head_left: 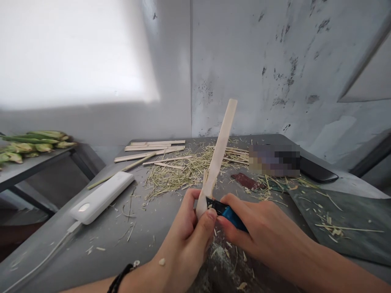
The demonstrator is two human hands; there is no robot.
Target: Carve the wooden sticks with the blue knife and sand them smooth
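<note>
My left hand is closed around the lower end of a flat, pale wooden strip, which stands tilted up and slightly to the right. In my right hand is a blue-handled utility knife. Its dark front end lies against the strip just above my left thumb; the blade edge itself is too small to make out. The left thumb touches the front of the knife. Beyond my hands, a heap of thin shavings covers the middle of the grey table.
Several pale strips lie at the table's back left. A white power bank with a cable sits at left. On the right are a dark red piece, a black phone-like object and a dark green mat. Green vegetables rest on a side table.
</note>
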